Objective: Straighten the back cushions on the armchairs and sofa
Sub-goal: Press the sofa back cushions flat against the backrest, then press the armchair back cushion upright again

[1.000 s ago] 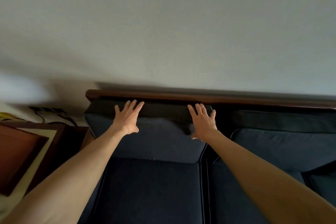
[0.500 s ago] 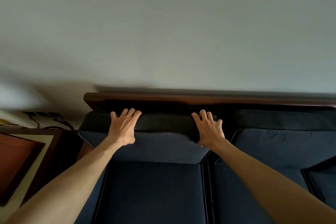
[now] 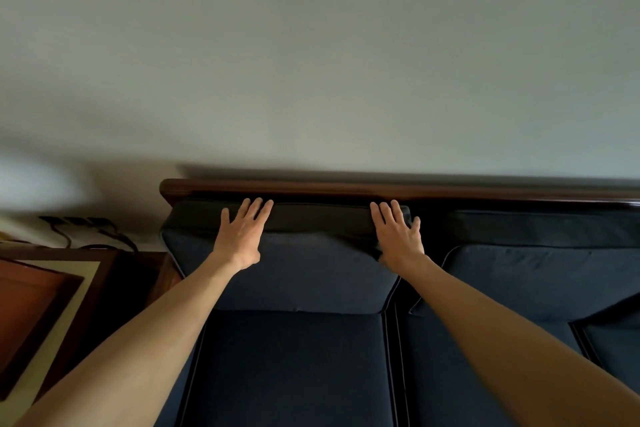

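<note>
Side table at far left, dark wood frame with a pale border round a reddish inset; nothing visible on the part in view. Cables trail along the floor behind it, against the wall.

My left hand lies flat on the upper face of the left back cushion, fingers extended and only slightly spread, tips over the cushion's top edge just below the wooden back rail. Nothing gripped; palm pressing, as I judge it, to seat the cushion back against the frame.

My right hand mirrors it near the cushion's right corner, fingers splayed a little wider, also flat and holding nothing. Two hands set apart should push the cushion back evenly and not skew it.

The cushion stands on the left seat cushion, top edge roughly parallel to the rail.

Right back cushion beside it, untouched, its lower right corner overlapped by something dark I cannot identify. Armchairs not in view
</note>
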Demonstrator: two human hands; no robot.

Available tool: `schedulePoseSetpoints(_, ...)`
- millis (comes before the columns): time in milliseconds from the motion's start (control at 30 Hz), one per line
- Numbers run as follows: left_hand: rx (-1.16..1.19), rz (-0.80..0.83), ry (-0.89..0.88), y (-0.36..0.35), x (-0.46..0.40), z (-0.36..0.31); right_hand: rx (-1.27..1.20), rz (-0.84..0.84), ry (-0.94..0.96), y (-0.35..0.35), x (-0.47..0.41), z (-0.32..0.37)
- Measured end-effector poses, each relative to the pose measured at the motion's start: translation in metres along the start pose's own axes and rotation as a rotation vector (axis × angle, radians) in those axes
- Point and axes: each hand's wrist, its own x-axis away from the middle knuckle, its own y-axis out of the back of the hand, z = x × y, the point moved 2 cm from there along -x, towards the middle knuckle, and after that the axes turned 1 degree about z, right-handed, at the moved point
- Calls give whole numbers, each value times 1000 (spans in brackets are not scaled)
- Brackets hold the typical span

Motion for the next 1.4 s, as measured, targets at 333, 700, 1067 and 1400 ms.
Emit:
schedulePoseSetpoints(333,124,-72,-16,27,40,-15,-58,-89,151,47,35,31)
schedulePoseSetpoints(700,348,-289,159,192,206,8,-329,-298,268,222,161,82)
schedulePoseSetpoints(1067,384,-475,367,232,497,37,-357,-454,558,282,371,182)
schedulePoseSetpoints(1400,405,-549,766,165,767,146,-322,-444,952,271,555,412)
